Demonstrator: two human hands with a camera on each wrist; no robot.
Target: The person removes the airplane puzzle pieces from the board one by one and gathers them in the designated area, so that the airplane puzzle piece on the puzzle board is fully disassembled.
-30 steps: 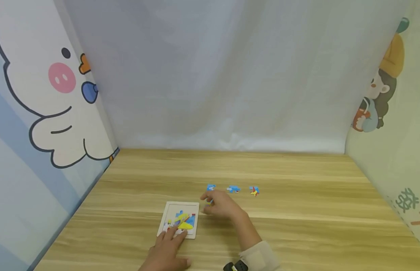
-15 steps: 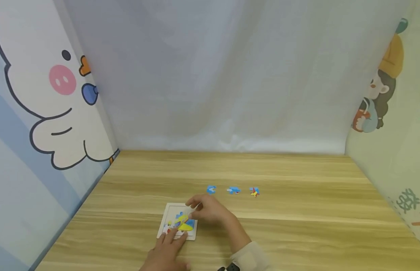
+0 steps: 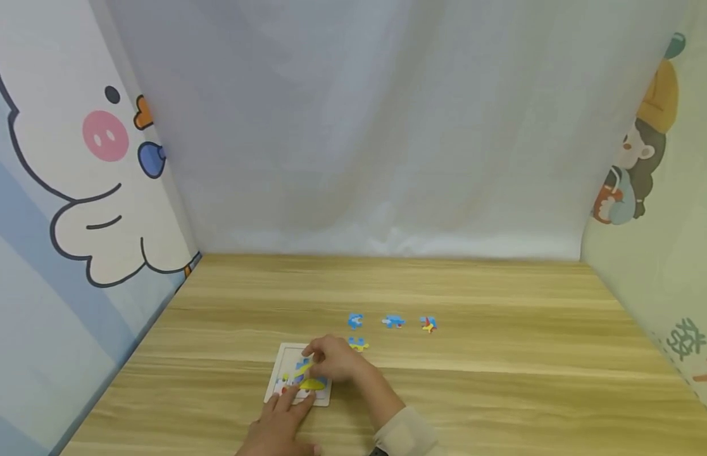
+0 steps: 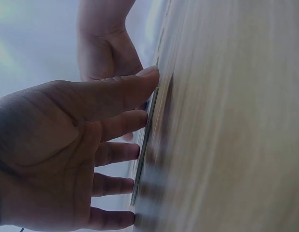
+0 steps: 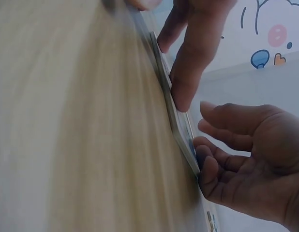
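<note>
A small white-framed jigsaw puzzle board (image 3: 271, 383) lies on the wooden table, partly filled with pieces in blue, yellow and red. My left hand (image 3: 278, 427) rests on its near edge, fingers spread and fairly straight; in the left wrist view the fingertips touch the board's edge. Over the board's right side is my right hand (image 3: 333, 361), its fingers bent. In the right wrist view those fingers (image 5: 210, 171) meet the board's edge, and whether a piece sits between them is hidden. Beyond the board lies a blue-and-yellow puzzle piece (image 3: 357, 345).
Farther back, in a row, lie a blue puzzle piece (image 3: 356, 320), a blue-and-white piece (image 3: 394, 321) and a blue, red and yellow piece (image 3: 428, 324). A grey-white curtain (image 3: 387, 158) hangs behind the table (image 3: 501, 380). Cartoon-printed walls flank both sides.
My right hand has moved left and nearer, from beside the loose pieces onto the board, uncovering the blue-and-yellow piece. My left hand stays on the board's near edge.
</note>
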